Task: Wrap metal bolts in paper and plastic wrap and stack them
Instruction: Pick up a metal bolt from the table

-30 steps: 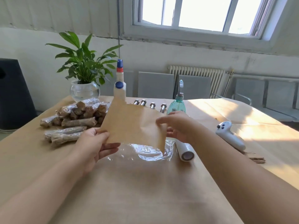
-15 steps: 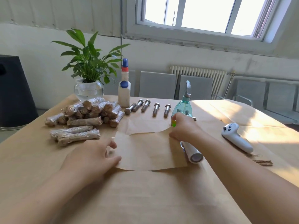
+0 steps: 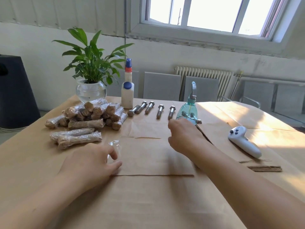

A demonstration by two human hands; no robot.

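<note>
I have laid the paper flat on the desk, over the plastic wrap, which now shows only at its left edge. My left hand rests loosely open on that edge, gripping nothing. My right hand has left the sheet and reaches, fingers loosely curled and empty, toward the bolts lined up beyond. So a bolt comes next, I judge. The spray bottle stands just beside my reach; the wrapped stack waits to the left.
</note>
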